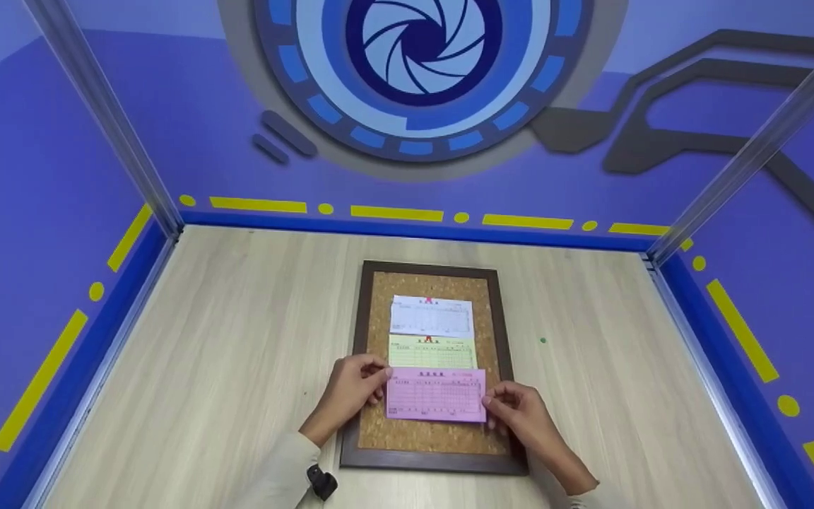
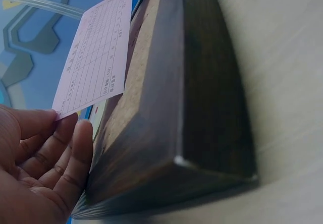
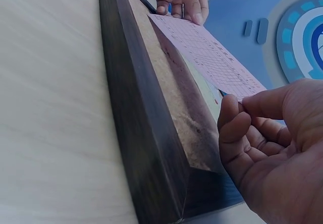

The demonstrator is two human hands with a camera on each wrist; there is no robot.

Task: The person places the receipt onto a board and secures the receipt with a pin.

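A pink printed form (image 1: 435, 396) is stretched between my two hands above the lower part of a cork board (image 1: 428, 440). My left hand (image 1: 352, 385) pinches its left edge near the upper corner between thumb and fingers. On the opposite side, my right hand (image 1: 526, 416) pinches the right edge. Both wrist views show the pink form (image 2: 96, 52) raised off the cork, tilted. Above it on the board are a white form (image 1: 432, 319) and a yellow-green form (image 1: 432, 353), each with a small red marker at its top. The pink form overlaps the yellow-green form's lower part in the head view.
The board's dark wooden frame (image 1: 435, 461) lies on a pale wood-grain table (image 1: 251, 318). A small green dot (image 1: 543, 341) is on the table to the right. Blue printed walls (image 1: 407, 191) with metal corner posts enclose the back and sides.
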